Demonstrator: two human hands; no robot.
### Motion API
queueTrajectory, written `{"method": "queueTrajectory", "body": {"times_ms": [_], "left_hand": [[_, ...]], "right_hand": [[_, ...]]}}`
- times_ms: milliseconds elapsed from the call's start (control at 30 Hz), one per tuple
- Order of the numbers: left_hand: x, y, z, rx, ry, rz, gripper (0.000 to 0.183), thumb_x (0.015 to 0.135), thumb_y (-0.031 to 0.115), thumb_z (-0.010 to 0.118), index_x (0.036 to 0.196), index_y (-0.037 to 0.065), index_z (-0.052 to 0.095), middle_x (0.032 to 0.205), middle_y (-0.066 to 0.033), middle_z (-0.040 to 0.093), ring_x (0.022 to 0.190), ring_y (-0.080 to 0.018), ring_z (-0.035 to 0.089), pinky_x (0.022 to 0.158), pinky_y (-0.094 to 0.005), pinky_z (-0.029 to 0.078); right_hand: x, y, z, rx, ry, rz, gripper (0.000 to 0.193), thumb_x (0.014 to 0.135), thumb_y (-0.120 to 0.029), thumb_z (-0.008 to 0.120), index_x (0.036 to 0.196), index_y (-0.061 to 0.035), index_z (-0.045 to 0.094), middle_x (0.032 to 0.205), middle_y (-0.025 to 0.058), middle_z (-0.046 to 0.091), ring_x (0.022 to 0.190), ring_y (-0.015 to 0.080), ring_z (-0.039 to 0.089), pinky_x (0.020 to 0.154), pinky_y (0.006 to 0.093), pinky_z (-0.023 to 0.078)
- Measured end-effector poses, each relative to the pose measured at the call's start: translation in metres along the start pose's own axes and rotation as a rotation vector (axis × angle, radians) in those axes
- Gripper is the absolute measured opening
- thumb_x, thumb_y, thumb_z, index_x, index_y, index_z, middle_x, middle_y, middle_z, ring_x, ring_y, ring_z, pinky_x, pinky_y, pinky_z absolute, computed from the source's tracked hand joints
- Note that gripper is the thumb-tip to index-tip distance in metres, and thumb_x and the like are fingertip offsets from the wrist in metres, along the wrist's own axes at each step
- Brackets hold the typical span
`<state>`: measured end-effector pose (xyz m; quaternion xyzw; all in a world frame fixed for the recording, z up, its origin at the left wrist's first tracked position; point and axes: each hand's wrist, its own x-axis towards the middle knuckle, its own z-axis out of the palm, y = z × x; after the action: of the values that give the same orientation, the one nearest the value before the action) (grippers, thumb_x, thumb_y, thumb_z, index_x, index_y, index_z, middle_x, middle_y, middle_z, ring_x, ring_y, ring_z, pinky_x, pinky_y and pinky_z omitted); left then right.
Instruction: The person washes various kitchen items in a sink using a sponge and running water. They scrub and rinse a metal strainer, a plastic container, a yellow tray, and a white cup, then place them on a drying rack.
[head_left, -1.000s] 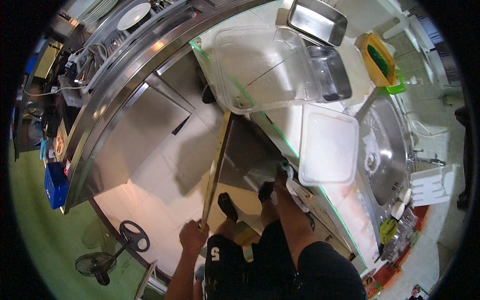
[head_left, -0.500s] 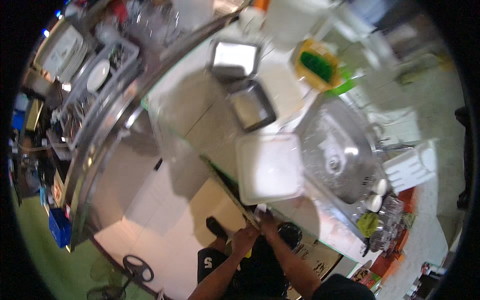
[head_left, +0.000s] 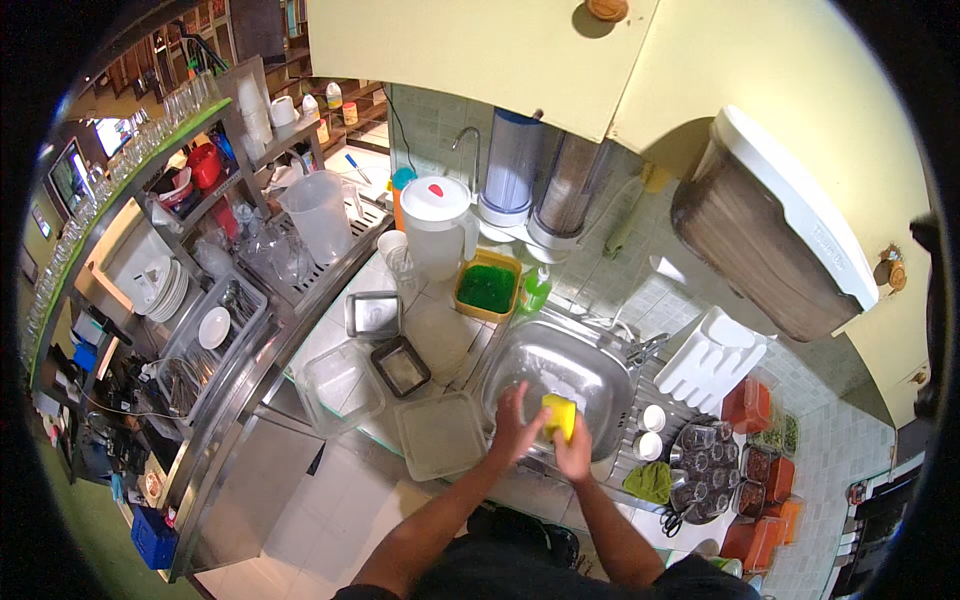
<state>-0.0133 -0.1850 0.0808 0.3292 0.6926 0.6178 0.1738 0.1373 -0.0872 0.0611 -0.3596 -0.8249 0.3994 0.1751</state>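
Observation:
Both my hands are over the steel sink [head_left: 590, 352] at the front of the counter. My right hand [head_left: 576, 458] holds a yellow sponge [head_left: 559, 414] by its lower end, above the sink's near rim. My left hand [head_left: 514, 424] is raised beside the sponge with its fingers apart, its fingertips close to the sponge's left edge; I cannot tell whether they touch it. The sink basin looks bare.
Left of the sink lie a lidded clear plastic box [head_left: 440, 436], an open clear box [head_left: 340, 386] and two small steel pans [head_left: 403, 367]. Behind stand a yellow tray [head_left: 487, 287], a white jug [head_left: 439, 228] and water filters [head_left: 512, 178]. A green cloth [head_left: 650, 481] and jars [head_left: 712, 462] are right.
The view has swung from the floor and counter edge to the sink. My hands rose from near my body to over the sink, and the yellow sponge is now in my right hand.

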Motion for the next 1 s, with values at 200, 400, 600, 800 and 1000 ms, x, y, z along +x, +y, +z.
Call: {"method": "queueTrajectory", "body": {"times_ms": [200, 400, 600, 800, 1000], "left_hand": [[0.072, -0.078, -0.024, -0.553, -0.016, -0.364, 0.055, 0.098, 0.028, 0.065, 0.143, 0.001, 0.050, 0.110, -0.0052, 0.069, 0.094, -0.0171, 0.064, 0.088, -0.0332, 0.051], [0.170, -0.092, -0.016, -0.650, 0.234, -0.626, 0.061, 0.102, 0.032, 0.058, 0.155, 0.012, 0.035, 0.116, -0.0056, 0.064, 0.090, -0.0125, 0.063, 0.078, -0.0305, 0.050], [0.226, -0.150, 0.032, -0.676, 0.432, -0.813, 0.060, 0.104, 0.032, 0.054, 0.157, 0.029, 0.027, 0.142, -0.0030, 0.050, 0.109, -0.0207, 0.060, 0.085, -0.0385, 0.052], [0.233, -0.204, 0.056, -1.211, 0.430, -0.566, 0.065, 0.104, 0.022, 0.051, 0.160, 0.024, 0.019, 0.122, -0.0049, 0.056, 0.093, -0.0197, 0.060, 0.076, -0.0387, 0.052], [0.245, -0.156, 0.038, -1.076, 0.579, -0.597, 0.073, 0.104, 0.016, 0.057, 0.162, 0.021, 0.012, 0.104, -0.0038, 0.057, 0.070, -0.0141, 0.052, 0.056, -0.0295, 0.046]], "right_hand": [[0.121, 0.017, -0.013, -0.242, 0.040, -0.100, 0.046, 0.085, -0.028, 0.074, 0.119, 0.0009, 0.060, 0.101, 0.0274, 0.069, 0.091, 0.0443, 0.068, 0.080, 0.0478, 0.054], [0.246, -0.088, 0.014, -0.158, 0.118, -0.301, 0.040, 0.082, -0.017, 0.077, 0.118, -0.0068, 0.065, 0.102, 0.0220, 0.070, 0.094, 0.0407, 0.068, 0.082, 0.0453, 0.054], [0.359, -0.137, 0.070, -0.624, -0.221, -0.707, 0.035, 0.080, -0.006, 0.067, 0.114, -0.0123, 0.072, 0.110, 0.0142, 0.071, 0.106, 0.0363, 0.064, 0.099, 0.0449, 0.048], [0.388, -0.131, 0.123, -0.829, -0.501, -0.704, 0.039, 0.079, -0.004, 0.063, 0.114, -0.0168, 0.075, 0.113, 0.0118, 0.072, 0.110, 0.0327, 0.065, 0.101, 0.0453, 0.049], [0.421, -0.117, 0.148, -0.755, -0.526, -0.820, 0.038, 0.080, -0.003, 0.060, 0.114, -0.0147, 0.074, 0.110, 0.0144, 0.073, 0.097, 0.0349, 0.071, 0.087, 0.0462, 0.056]]}}
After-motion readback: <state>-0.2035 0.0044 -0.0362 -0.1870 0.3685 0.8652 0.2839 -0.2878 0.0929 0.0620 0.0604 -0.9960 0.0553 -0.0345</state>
